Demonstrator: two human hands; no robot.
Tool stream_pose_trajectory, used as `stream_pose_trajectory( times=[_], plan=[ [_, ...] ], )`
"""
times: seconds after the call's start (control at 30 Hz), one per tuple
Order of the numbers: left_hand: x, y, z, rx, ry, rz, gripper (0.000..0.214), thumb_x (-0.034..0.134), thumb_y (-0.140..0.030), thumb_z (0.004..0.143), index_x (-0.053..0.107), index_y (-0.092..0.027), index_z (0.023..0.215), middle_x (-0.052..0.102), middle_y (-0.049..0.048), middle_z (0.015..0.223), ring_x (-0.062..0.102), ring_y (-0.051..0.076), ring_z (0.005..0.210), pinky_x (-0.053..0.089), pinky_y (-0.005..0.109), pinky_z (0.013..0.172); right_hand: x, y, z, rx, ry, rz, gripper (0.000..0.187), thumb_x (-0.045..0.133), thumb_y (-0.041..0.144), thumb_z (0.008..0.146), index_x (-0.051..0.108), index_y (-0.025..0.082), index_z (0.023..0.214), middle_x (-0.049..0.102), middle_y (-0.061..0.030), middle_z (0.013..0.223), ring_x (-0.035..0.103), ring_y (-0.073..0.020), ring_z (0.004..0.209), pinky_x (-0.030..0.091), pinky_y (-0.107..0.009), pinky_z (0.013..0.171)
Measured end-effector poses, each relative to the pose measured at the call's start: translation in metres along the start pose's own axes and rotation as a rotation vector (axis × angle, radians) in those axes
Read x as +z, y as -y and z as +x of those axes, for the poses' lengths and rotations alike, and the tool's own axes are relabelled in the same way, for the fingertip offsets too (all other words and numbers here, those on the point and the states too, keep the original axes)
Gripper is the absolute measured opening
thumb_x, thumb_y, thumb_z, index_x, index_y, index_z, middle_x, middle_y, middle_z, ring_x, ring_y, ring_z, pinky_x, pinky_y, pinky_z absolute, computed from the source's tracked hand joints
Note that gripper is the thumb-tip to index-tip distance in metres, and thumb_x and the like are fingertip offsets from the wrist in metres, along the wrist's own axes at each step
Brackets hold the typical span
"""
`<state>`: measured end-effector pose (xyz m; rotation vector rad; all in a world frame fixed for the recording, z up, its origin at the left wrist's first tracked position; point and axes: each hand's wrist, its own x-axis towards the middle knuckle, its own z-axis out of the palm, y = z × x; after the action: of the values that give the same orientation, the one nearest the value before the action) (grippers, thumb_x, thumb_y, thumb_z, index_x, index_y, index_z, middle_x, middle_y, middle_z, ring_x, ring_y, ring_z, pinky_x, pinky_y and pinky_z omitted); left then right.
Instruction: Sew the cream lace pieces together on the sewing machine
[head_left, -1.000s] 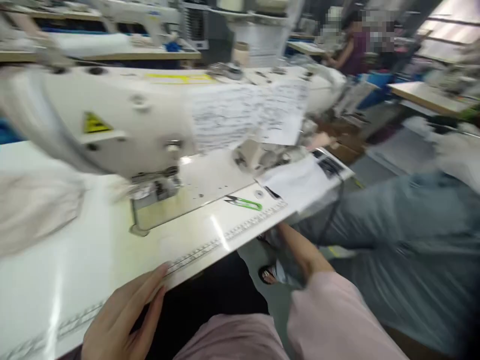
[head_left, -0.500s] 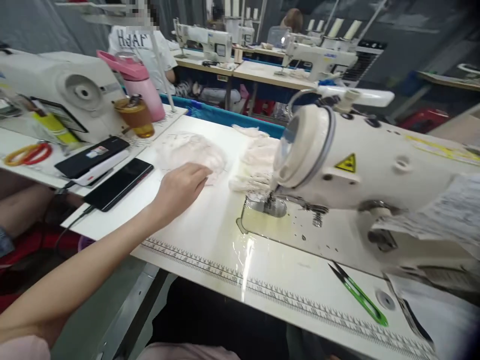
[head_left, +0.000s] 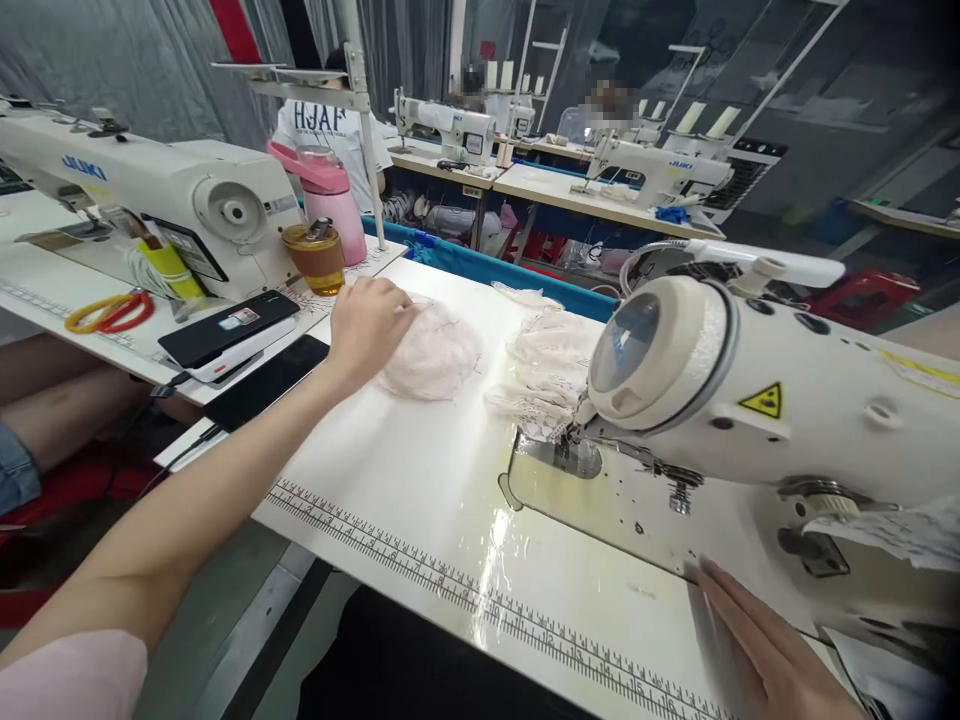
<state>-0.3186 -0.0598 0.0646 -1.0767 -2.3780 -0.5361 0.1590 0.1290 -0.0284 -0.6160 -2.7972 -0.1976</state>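
A loose mound of sheer pale pink fabric (head_left: 435,355) lies on the white sewing table. My left hand (head_left: 371,325) is at its left edge, fingers curled down and closed on the cloth; the fingertips are partly hidden. A second pale lace-trimmed piece (head_left: 551,350) lies behind the needle area of the sewing machine (head_left: 795,370), its near edge by the presser foot (head_left: 571,440). At the lower right, my right hand (head_left: 772,645) reaches over the tabletop in front of the machine, its fingers stretched out. No snips show; my right hand covers that area.
A black phone (head_left: 262,385), a power bank (head_left: 229,330), an amber cup (head_left: 315,255) and a pink bottle (head_left: 334,200) stand or lie at the left. A printed ruler (head_left: 420,570) runs along the front edge. A co-worker's white shirt (head_left: 322,125) shows behind.
My left hand has shifted to the left edge of the fabric mound. My right hand has come in over the spot where green thread snips lay. The view has turned slightly left.
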Motion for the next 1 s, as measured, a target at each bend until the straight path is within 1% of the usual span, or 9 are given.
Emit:
stream_pose_trajectory(
  times=[0.17, 0.27, 0.37, 0.47, 0.57, 0.7, 0.77, 0.83, 1.0],
  plan=[
    [-0.027, -0.032, 0.036, -0.084, 0.035, -0.018, 0.044, 0.033, -0.047, 0.100, 0.064, -0.016, 0.100, 0.066, 0.0040, 0.087, 0.062, 0.022, 0.087, 0.041, 0.031, 0.075, -0.008, 0.010, 0.034, -0.009, -0.094, -0.102, 0.050, 0.037, 0.016, 0.092, 0.048, 0.025, 0.140, 0.060, -0.0048, 0.134, 0.065, -0.0238, 0.111, 0.059, -0.027, 0.061],
    [-0.046, -0.068, 0.030, 0.041, -0.006, 0.008, 0.053, 0.027, -0.050, 0.102, 0.064, -0.011, 0.100, 0.061, 0.0020, 0.077, 0.061, 0.018, 0.083, 0.040, 0.030, 0.076, -0.017, 0.026, 0.055, -0.055, -0.192, -0.027, 0.039, 0.044, 0.016, 0.094, 0.058, 0.022, 0.130, 0.067, -0.0066, 0.122, 0.065, -0.0243, 0.109, 0.059, -0.035, 0.083],
    [-0.045, -0.095, -0.018, 0.229, 0.057, -0.037, 0.048, 0.031, -0.046, 0.101, 0.066, -0.015, 0.088, 0.056, 0.0006, 0.060, 0.056, 0.014, 0.062, 0.037, 0.028, 0.064, -0.026, 0.050, 0.068, -0.135, -0.226, 0.079, 0.036, 0.053, 0.012, 0.091, 0.061, 0.020, 0.125, 0.069, -0.0049, 0.117, 0.066, -0.0208, 0.107, 0.055, -0.035, 0.094],
    [-0.031, -0.106, -0.088, 0.658, 0.306, -0.231, 0.039, 0.033, -0.028, 0.100, 0.067, -0.023, 0.082, 0.054, -0.0035, 0.051, 0.043, 0.010, 0.042, 0.028, 0.025, 0.048, -0.030, 0.074, 0.077, -0.177, -0.163, 0.193, 0.037, 0.053, 0.013, 0.091, 0.059, 0.020, 0.127, 0.069, -0.0054, 0.119, 0.066, -0.0203, 0.107, 0.056, -0.034, 0.092],
    [-0.024, -0.105, -0.135, 0.871, 0.345, -0.401, 0.034, 0.041, -0.040, 0.100, 0.067, -0.021, 0.089, 0.067, -0.0007, 0.068, 0.058, 0.012, 0.055, 0.036, 0.026, 0.051, -0.029, 0.092, 0.088, -0.192, -0.113, 0.338, 0.038, 0.049, 0.014, 0.093, 0.056, 0.020, 0.130, 0.067, -0.0071, 0.121, 0.064, -0.0201, 0.108, 0.056, -0.036, 0.091],
    [-0.017, -0.092, -0.128, 0.601, 0.256, -0.370, 0.026, 0.048, -0.038, 0.097, 0.066, -0.020, 0.095, 0.070, 0.0033, 0.084, 0.064, 0.016, 0.072, 0.043, 0.026, 0.059, -0.023, 0.108, 0.106, -0.224, -0.052, 0.487, 0.031, 0.047, 0.017, 0.096, 0.057, 0.018, 0.125, 0.066, -0.0080, 0.123, 0.062, -0.0202, 0.111, 0.055, -0.037, 0.093],
    [-0.008, -0.085, -0.111, 0.382, 0.301, -0.153, 0.030, 0.051, -0.042, 0.095, 0.064, -0.016, 0.101, 0.069, 0.0101, 0.093, 0.063, 0.024, 0.083, 0.043, 0.031, 0.062, -0.018, 0.112, 0.118, -0.208, -0.028, 0.566, 0.029, 0.046, 0.018, 0.097, 0.057, 0.018, 0.123, 0.064, -0.0089, 0.125, 0.060, -0.0208, 0.114, 0.054, -0.039, 0.095],
    [0.003, -0.082, -0.098, 0.300, 0.401, -0.068, 0.029, 0.054, -0.043, 0.092, 0.062, -0.015, 0.094, 0.066, 0.0115, 0.091, 0.061, 0.029, 0.087, 0.043, 0.037, 0.069, -0.013, 0.114, 0.129, -0.180, -0.006, 0.664, 0.029, 0.046, 0.019, 0.097, 0.055, 0.019, 0.124, 0.061, -0.0095, 0.127, 0.057, -0.0214, 0.119, 0.053, -0.042, 0.097],
    [0.011, -0.100, -0.093, 0.204, 0.720, -0.622, 0.019, 0.048, -0.038, 0.094, 0.056, -0.021, 0.089, 0.065, 0.0026, 0.088, 0.060, 0.019, 0.081, 0.045, 0.032, 0.070, -0.008, 0.110, 0.151, -0.037, 0.107, 1.026, 0.053, 0.064, 0.029, 0.087, 0.042, 0.027, 0.136, 0.047, -0.0070, 0.143, 0.043, -0.0222, 0.135, 0.043, -0.048, 0.109]
  ],
)
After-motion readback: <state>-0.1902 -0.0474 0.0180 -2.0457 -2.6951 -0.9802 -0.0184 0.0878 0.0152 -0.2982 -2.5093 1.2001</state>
